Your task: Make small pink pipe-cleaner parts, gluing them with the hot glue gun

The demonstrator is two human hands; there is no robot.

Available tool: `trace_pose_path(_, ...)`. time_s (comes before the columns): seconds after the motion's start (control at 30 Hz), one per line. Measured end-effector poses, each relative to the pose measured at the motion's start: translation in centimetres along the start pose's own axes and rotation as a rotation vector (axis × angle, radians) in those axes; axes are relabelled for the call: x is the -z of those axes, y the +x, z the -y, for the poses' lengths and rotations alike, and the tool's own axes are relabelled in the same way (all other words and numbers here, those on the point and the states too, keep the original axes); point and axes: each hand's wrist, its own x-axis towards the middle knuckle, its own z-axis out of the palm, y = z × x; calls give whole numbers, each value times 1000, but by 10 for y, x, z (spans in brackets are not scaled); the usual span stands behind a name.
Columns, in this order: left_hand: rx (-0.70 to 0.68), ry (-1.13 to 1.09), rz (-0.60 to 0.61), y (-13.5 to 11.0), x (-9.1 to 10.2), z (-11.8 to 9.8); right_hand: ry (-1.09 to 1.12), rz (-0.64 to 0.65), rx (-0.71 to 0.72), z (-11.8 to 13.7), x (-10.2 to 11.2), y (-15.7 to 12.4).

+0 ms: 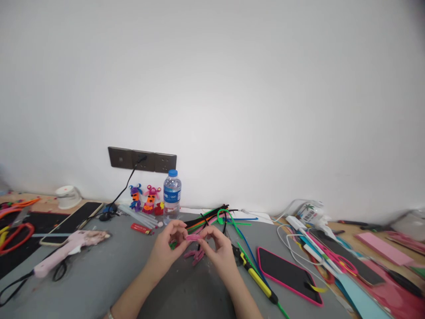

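Note:
Between both hands is a small pink fuzzy strip, which looks like a piece of pipe cleaner [193, 238]. My left hand [168, 246] pinches its left end with thumb and fingers. At the right end, the fingertips of my right hand [218, 248] are closed on the same piece. Just below the hands, several bent pink pieces [195, 255] lie on the grey mat [181, 292]. Behind the hands spreads a bundle of pipe cleaners [212, 215] in black, orange, green and pink, partly hidden by my fingers.
A water bottle [171, 199] stands by two fuzzy figures [151, 198]. A pink glue gun [66, 254] lies left, near a phone [71, 223] and orange scissors [20, 239]. Yellow-handled pliers [255, 277] and a pink-cased phone [288, 274] lie right, beside cables and papers.

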Motion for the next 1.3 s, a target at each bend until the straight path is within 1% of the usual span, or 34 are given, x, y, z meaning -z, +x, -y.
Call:
trace_pose_path(0.1,23,-34,12,0,0,-1,48,4,-20,-1,0,1)
trace_pose_path(0.27,39,-172,58,-1,1,-1,235,85,-130,0,-1,3)
trace_pose_path(0.33,33,-203,65,-1,1,-1,286,91,-151,1,-2,3)
trace_pose_path(0.57,44,-245,86,-1,0,-1,308,74,-150,-1,2,3)
trace_pose_path(0.7,25,-261,67,0,0,-3,320,9,-153,-3,6,5)
trace_pose_path(0.8,43,-268,57,-1,0,-6,390,-46,-175,-5,9,6)
trace_pose_path(0.9,65,-264,63,-1,1,-7,491,-75,-224,-6,11,7)
trace_pose_path(1.07,50,-259,36,0,2,-3,593,-161,-312,-5,14,9)
trace_pose_path(1.2,56,-262,12,1,3,0,629,-190,-310,-6,17,10)
trace_pose_path(1.3,64,-252,22,1,3,0,622,-185,-307,-8,17,10)
